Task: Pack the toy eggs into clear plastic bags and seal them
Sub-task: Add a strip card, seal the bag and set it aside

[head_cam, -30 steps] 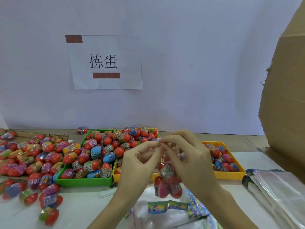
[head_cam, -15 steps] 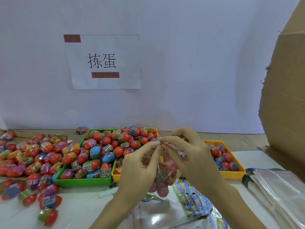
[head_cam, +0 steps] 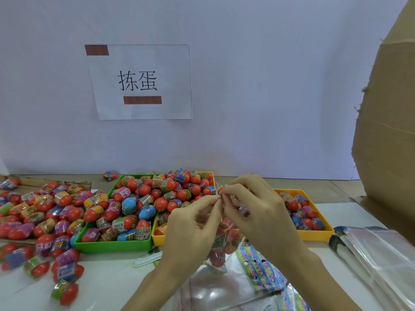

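A clear plastic bag (head_cam: 221, 248) with a few red toy eggs inside hangs above the white table. My left hand (head_cam: 193, 230) and my right hand (head_cam: 258, 212) meet at its top edge, both pinching the bag's mouth between thumb and fingertips. Most of the bag is hidden behind my hands. Behind them, a green tray (head_cam: 112, 244) is heaped with wrapped toy eggs (head_cam: 143, 198). A yellow tray (head_cam: 314, 234) on the right holds several more eggs.
Loose eggs (head_cam: 45, 216) cover the table's left side, some near the front edge. Clear bags with colourful header strips (head_cam: 260, 265) lie under my hands. A stack of clear bags (head_cam: 377, 254) lies right, below a cardboard box (head_cam: 388, 131). A paper sign (head_cam: 139, 81) hangs on the wall.
The bag of eggs hangs slightly higher off the table than a second ago. Both hands have kept pinching along its top edge and shifted only a little.
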`<state>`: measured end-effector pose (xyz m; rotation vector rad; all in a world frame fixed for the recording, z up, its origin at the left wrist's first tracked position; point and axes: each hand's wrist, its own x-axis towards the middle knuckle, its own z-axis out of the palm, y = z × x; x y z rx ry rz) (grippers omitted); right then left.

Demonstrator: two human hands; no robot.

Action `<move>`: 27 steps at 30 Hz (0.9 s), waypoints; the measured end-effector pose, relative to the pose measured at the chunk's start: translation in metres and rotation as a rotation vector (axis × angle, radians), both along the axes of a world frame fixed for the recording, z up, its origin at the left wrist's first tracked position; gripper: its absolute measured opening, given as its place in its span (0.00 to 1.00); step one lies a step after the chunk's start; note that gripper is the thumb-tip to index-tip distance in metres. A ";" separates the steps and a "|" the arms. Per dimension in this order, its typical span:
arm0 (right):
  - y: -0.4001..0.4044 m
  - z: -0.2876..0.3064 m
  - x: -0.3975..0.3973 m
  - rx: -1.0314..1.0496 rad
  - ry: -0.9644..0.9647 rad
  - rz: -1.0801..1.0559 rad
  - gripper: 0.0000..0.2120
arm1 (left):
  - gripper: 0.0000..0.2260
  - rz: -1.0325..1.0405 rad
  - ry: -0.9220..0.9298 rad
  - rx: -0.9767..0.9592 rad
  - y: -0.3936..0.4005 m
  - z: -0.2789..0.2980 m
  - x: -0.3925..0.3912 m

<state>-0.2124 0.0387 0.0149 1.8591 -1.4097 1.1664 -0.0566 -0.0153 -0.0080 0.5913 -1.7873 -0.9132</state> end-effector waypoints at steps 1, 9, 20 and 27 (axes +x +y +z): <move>-0.001 0.000 -0.001 0.012 -0.020 0.012 0.03 | 0.08 -0.013 0.014 0.028 0.000 0.000 0.000; -0.002 -0.001 -0.008 0.183 -0.057 0.104 0.14 | 0.10 -0.047 0.072 0.161 -0.006 0.002 0.003; -0.002 -0.001 -0.004 0.077 -0.041 0.089 0.10 | 0.11 -0.141 0.114 0.191 -0.009 0.007 0.007; -0.002 -0.001 -0.008 0.049 -0.053 0.087 0.11 | 0.11 -0.184 0.072 0.180 -0.011 0.008 0.010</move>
